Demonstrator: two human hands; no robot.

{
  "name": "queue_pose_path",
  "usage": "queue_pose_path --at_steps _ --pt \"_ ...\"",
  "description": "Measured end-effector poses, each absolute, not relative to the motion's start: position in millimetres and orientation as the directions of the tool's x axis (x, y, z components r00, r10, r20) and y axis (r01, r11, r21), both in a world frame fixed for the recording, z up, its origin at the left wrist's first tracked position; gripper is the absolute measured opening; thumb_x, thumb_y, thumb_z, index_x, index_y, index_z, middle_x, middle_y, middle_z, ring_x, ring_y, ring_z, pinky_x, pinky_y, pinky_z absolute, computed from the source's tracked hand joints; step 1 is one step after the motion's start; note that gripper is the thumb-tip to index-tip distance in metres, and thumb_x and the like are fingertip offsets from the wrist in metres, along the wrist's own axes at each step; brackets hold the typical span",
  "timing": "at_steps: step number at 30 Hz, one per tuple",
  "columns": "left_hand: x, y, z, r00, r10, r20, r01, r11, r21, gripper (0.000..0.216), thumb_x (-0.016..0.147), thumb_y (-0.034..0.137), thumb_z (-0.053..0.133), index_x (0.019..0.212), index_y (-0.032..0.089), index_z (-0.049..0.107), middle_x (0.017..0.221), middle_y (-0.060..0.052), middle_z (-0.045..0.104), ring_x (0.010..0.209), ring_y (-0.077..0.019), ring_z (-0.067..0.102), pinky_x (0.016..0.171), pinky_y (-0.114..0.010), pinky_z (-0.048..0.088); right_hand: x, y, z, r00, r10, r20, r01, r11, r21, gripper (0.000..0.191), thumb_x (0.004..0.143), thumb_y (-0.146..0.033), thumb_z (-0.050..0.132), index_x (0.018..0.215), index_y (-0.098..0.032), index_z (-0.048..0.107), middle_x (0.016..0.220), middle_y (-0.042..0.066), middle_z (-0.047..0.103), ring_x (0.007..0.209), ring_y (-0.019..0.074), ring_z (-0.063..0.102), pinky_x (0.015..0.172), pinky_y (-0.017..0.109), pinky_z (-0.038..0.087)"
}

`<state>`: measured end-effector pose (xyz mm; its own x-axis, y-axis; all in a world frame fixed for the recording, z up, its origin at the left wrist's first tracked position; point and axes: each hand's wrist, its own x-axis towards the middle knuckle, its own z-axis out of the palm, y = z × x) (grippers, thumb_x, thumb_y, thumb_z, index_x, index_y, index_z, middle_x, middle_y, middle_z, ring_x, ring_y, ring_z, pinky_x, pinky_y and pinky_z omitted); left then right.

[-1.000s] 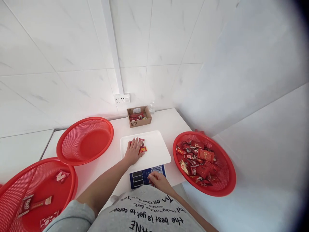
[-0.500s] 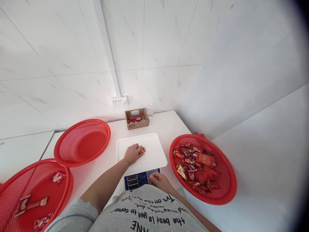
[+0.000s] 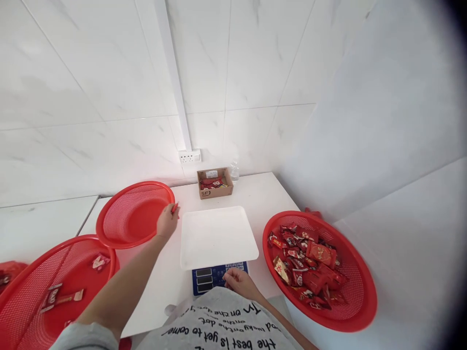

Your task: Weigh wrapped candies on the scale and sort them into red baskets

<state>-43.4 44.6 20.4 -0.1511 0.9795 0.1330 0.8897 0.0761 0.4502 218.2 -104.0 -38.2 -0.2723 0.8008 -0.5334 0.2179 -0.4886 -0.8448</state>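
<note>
My left hand is closed around a small red-wrapped candy, whose end pokes out past the fingers. It is at the right rim of a round red mesh basket; whether it touches the rim I cannot tell. To its right is the white pan of a scale. My right hand is closed with curled fingers beside the scale's blue keypad panel. Anything inside those fingers is hidden.
A red basket at right holds many wrapped candies. At lower left, another red basket has a few wrapped pieces. A small cardboard box with red packets stands at the back, below a wall socket.
My left hand has moved left from the scale pan to the basket's rim, carrying the red candy off the pan. My right hand stays by the keypad. The view has shifted slightly.
</note>
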Motion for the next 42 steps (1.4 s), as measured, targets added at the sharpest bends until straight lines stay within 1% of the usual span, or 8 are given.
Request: queue_pose_path --at_steps 5,11,14,18,22,28,33,42 --pt "-119.1 48.8 38.2 -0.362 0.932 -0.026 0.832 0.336 0.442 0.048 0.082 0.053 0.037 0.118 0.022 0.046 0.108 -0.011 0.058 0.092 -0.0259 0.056 0.068 -0.033 0.043 201.0 -103.3 -38.0 -0.289 0.802 -0.522 0.199 -0.483 -0.853 0.017 0.071 -0.037 0.053 0.072 -0.019 0.052 0.063 -0.001 0.057 0.055 0.0121 0.053 0.054 0.025 0.040" --pt "-124.5 36.5 29.7 -0.297 0.955 0.014 0.893 0.273 0.358 0.068 0.074 0.047 0.052 0.133 0.018 0.033 0.140 -0.016 0.032 0.130 -0.0353 0.022 0.097 -0.050 0.027 180.5 -96.5 -27.1 -0.264 0.822 -0.504 0.136 -0.485 -0.864 0.050 0.075 -0.031 0.047 0.123 -0.024 0.039 0.081 -0.001 0.060 0.052 0.0088 0.053 0.047 0.021 0.037" --pt "-78.5 6.4 20.9 -0.029 0.998 -0.055 0.805 0.056 0.591 0.051 0.078 0.039 0.049 0.124 0.018 0.045 0.126 -0.014 0.050 0.119 -0.0279 0.040 0.095 -0.042 0.033 167.4 -91.5 -13.2 -0.270 0.847 -0.458 0.094 -0.450 -0.888 0.075 0.074 -0.025 0.048 0.139 -0.026 0.011 0.087 -0.001 0.061 0.051 0.0080 0.053 0.049 0.022 0.038" --pt "-10.1 -45.9 11.8 0.452 0.823 -0.344 0.478 0.102 0.873 0.033 0.075 0.041 0.052 0.100 0.020 0.060 0.095 -0.005 0.064 0.086 -0.0197 0.058 0.075 -0.031 0.045 152.3 -87.8 0.8 -0.375 0.808 -0.454 0.075 -0.462 -0.884 0.089 0.074 -0.025 0.052 0.140 -0.022 -0.006 0.078 -0.002 0.062 0.051 0.0094 0.053 0.050 0.023 0.039" --pt "18.4 -74.3 8.8 0.404 0.817 -0.411 0.336 0.285 0.898 0.018 0.071 0.035 0.055 0.073 0.018 0.057 0.069 0.000 0.061 0.067 -0.0156 0.056 0.063 -0.028 0.043 150.6 -89.6 -1.3 -0.409 0.790 -0.457 0.114 -0.452 -0.884 0.091 0.072 -0.030 0.059 0.140 -0.019 0.000 0.072 -0.002 0.061 0.055 0.0120 0.055 0.053 0.024 0.039" --pt "10.5 -74.7 17.3 0.232 0.871 -0.432 0.298 0.359 0.884 0.016 0.071 0.033 0.053 0.066 0.018 0.050 0.062 0.002 0.054 0.063 -0.0133 0.049 0.062 -0.027 0.039 157.4 -95.3 -9.7 -0.405 0.758 -0.512 0.151 -0.496 -0.855 0.044 0.074 -0.056 0.050 0.094 -0.016 0.053 0.071 0.003 0.063 0.054 0.0112 0.052 0.051 0.023 0.036" --pt "13.6 -77.2 18.9 0.339 0.776 -0.532 0.110 0.530 0.841 0.029 0.073 0.046 0.054 0.071 0.018 0.047 0.060 0.003 0.055 0.056 -0.0114 0.048 0.056 -0.025 0.036 159.6 -94.5 -5.1 -0.338 0.847 -0.410 0.244 -0.342 -0.907 0.049 0.077 -0.064 0.038 0.062 -0.018 0.048 0.053 0.000 0.054 0.048 0.0105 0.047 0.050 0.024 0.036" --pt "27.1 -83.5 25.8 0.557 0.588 -0.587 -0.041 0.725 0.687 0.047 0.073 0.060 0.050 0.063 0.015 0.054 0.058 -0.001 0.057 0.053 -0.0103 0.047 0.053 -0.023 0.031 169.6 -95.7 8.6 -0.351 0.871 -0.344 0.158 -0.307 -0.939 0.048 0.079 -0.059 0.040 0.060 -0.018 0.053 0.052 -0.001 0.054 0.047 0.0095 0.045 0.050 0.022 0.035"
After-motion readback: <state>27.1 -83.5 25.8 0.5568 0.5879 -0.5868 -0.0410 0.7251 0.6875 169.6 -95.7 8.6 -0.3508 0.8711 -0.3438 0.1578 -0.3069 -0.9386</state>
